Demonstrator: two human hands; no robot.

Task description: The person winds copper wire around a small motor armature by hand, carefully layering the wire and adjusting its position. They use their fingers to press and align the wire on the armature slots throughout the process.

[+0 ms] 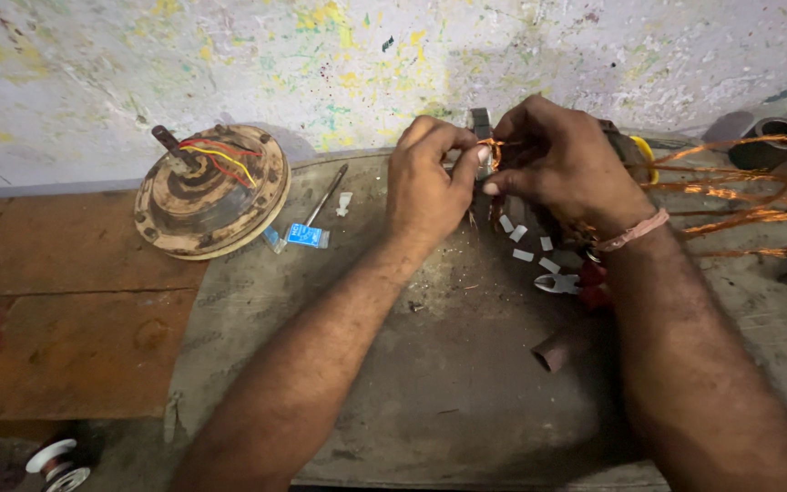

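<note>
Both of my hands meet at the back of a grey work mat [430, 364]. My left hand [425, 187] and my right hand [562, 164] pinch a small bundle of copper wire [490, 148] against a dark metal part [480, 121] that they mostly hide. Loops of loose copper wire [758, 196] trail off to the right from behind my right hand. A pale band sits on my right wrist. Small white paper strips [523, 244] lie under my hands.
A round rusty motor cover [211, 191] with red and yellow wires leans at the left on a wooden bench [56, 310]. A thin rod tool [325, 196], a blue packet [305, 235], pliers [562, 284], a short tube [557, 351] and a wire spool [56, 460] lie around.
</note>
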